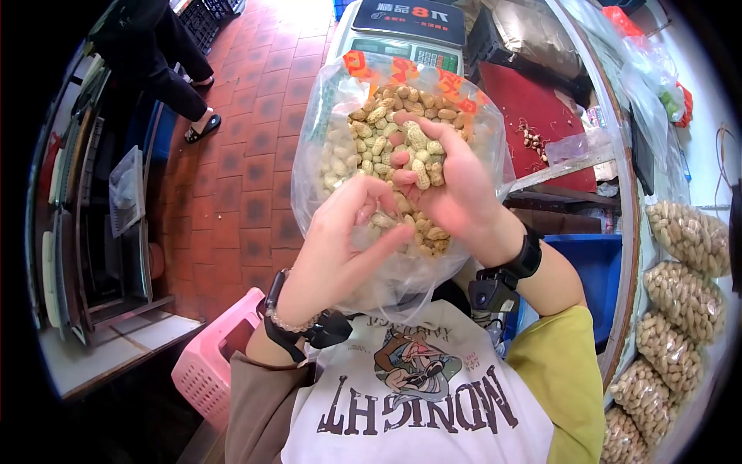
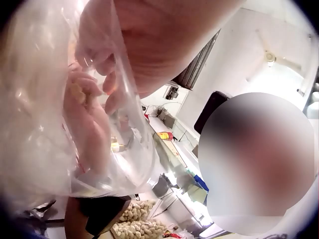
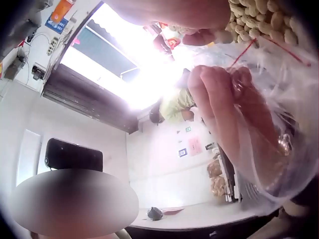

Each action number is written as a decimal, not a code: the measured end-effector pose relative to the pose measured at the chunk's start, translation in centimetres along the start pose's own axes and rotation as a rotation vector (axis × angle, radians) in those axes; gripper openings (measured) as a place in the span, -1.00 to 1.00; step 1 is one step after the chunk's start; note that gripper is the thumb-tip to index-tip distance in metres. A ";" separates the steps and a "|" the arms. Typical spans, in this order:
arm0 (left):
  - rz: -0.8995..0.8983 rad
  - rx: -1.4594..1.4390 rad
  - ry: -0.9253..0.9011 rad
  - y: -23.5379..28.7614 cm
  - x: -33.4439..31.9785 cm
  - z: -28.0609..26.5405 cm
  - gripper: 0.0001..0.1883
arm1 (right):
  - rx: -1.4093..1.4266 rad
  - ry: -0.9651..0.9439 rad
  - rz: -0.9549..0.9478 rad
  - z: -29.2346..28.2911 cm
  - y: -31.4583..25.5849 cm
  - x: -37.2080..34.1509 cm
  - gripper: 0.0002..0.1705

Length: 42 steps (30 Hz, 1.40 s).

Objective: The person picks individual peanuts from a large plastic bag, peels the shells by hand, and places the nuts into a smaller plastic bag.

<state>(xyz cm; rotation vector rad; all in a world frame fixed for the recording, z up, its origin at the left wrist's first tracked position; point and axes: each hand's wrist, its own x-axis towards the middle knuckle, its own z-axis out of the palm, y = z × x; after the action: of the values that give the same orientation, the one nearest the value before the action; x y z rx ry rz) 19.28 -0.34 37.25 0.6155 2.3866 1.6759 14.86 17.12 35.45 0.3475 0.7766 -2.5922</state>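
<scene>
Peanuts [image 1: 416,136] are held in the right hand [image 1: 456,182] over the plastic bag [image 1: 318,116]. Whether anything is gripped by the left hand [image 1: 332,240] cannot be told.

Brick-red tiles [image 1: 224,170] run across the floor, washed almost white by the glare at the far end. Over on the left I see dark shelving [image 1: 116,255] beside a pale counter [image 1: 108,348], with black crates [image 1: 202,23] farther back. A pink plastic stool [image 1: 212,363] stands near that counter's right end. White walls [image 3: 154,174] surround us, small paper notices [image 3: 194,145] stuck on one; a pale fan [image 2: 270,57] hangs overhead. Harsh light pours through a wide opening [image 3: 99,62].
</scene>
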 end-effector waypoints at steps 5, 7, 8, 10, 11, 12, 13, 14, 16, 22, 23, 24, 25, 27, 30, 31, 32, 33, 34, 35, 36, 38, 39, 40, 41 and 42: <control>0.113 0.001 0.120 -1.1 0.8 2.3 -0.73 | 0.023 0.167 -0.039 -0.3 1.4 -0.6 -0.63; 0.180 0.044 0.163 -1.7 1.0 2.7 -0.71 | 0.034 0.159 -0.046 -0.6 1.5 -0.7 -0.63; 0.169 0.080 0.178 -1.8 1.1 2.8 -0.73 | 0.042 0.148 -0.052 -0.8 1.6 -0.7 -0.63; 0.158 0.116 0.191 -1.8 1.1 2.8 -0.75 | 0.080 0.131 -0.056 -1.3 1.6 -0.6 -0.63; 0.086 0.133 0.183 -1.7 1.1 2.7 -0.76 | 0.115 0.113 -0.059 -1.4 1.6 -0.6 -0.63; 0.013 0.149 0.176 -1.6 1.1 2.7 -0.77 | 0.117 0.113 -0.060 -1.4 1.6 -0.7 -0.63; 0.014 0.151 0.173 -1.6 1.2 2.6 -0.77 | 0.116 0.110 -0.073 -1.4 1.7 -0.8 -0.64; 0.065 0.174 0.190 -1.5 1.3 2.6 -0.79 | 0.114 0.108 -0.085 -1.4 1.7 -0.9 -0.64; 0.118 0.199 0.203 -1.5 1.5 2.6 -0.80 | 0.119 0.115 -0.096 -1.7 1.8 -0.8 -0.65; 0.142 0.226 0.209 -2.3 1.7 2.7 -0.87 | 0.130 0.172 -0.111 -1.1 1.8 -1.0 -0.68; 0.070 0.122 0.188 -2.5 1.6 2.6 -0.88 | 0.144 0.179 -0.117 -1.1 1.8 -1.0 -0.69; -0.002 0.019 0.167 -2.7 1.6 2.4 -0.90 | 0.147 0.178 -0.119 -1.3 1.7 -0.9 -0.69; -0.001 0.020 0.164 -2.6 1.5 2.2 -0.90 | 0.147 0.143 -0.109 -1.7 1.5 -0.8 -0.69; -0.142 -0.133 0.169 -2.4 1.3 1.8 -0.93 | 0.149 0.108 -0.102 -1.9 1.2 -0.7 -0.69; -0.130 -0.148 0.184 -2.3 1.4 1.6 -0.94 | 0.185 0.184 -0.127 -1.8 0.6 -0.7 -0.67; -0.131 -0.147 0.184 -2.1 1.4 1.5 -0.94 | 0.189 0.150 -0.129 -2.2 0.5 -0.6 -0.64; -0.130 -0.134 0.177 -2.0 1.4 1.5 -0.95 | 0.194 0.115 -0.130 -2.4 0.4 -0.6 -0.60; -0.128 -0.120 0.171 -2.0 1.4 1.4 -0.95 | 0.195 0.116 -0.129 -2.3 0.4 -0.7 -0.60; -0.129 -0.120 0.171 -2.0 1.3 1.4 -0.95 | 0.154 0.120 -0.126 -1.9 0.3 -0.9 -0.56; -0.126 -0.167 0.166 -2.2 1.2 1.4 -0.95 | 0.114 0.124 -0.123 -1.7 0.3 -1.1 -0.51; -0.124 -0.215 0.162 -2.2 1.1 1.4 -0.95 | 0.114 0.125 -0.123 -1.9 0.3 -1.0 -0.51; -0.107 -0.282 0.193 -2.1 1.1 1.5 -0.95 | 0.077 0.043 -0.096 -2.4 0.4 -1.0 -0.35; -0.088 -0.350 0.224 -2.1 1.0 1.6 -0.96 | 0.079 0.044 -0.095 -2.6 0.4 -1.0 -0.35; -0.089 -0.349 0.223 -2.2 1.0 1.5 -0.96 | 0.002 0.026 -0.096 -2.8 0.5 -1.0 -0.33; -0.084 -0.348 0.212 -2.3 0.9 1.3 -0.96 | -0.076 0.007 -0.097 -3.0 0.5 -1.1 -0.31; -0.078 -0.346 0.202 -2.3 0.9 1.2 -0.96 | -0.075 0.008 -0.096 -2.9 0.4 -1.3 -0.31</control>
<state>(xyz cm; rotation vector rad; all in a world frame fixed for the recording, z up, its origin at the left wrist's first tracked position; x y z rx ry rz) 18.35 0.41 34.72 0.3057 2.1281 2.1345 16.52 18.87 33.32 0.3045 0.9114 -2.6437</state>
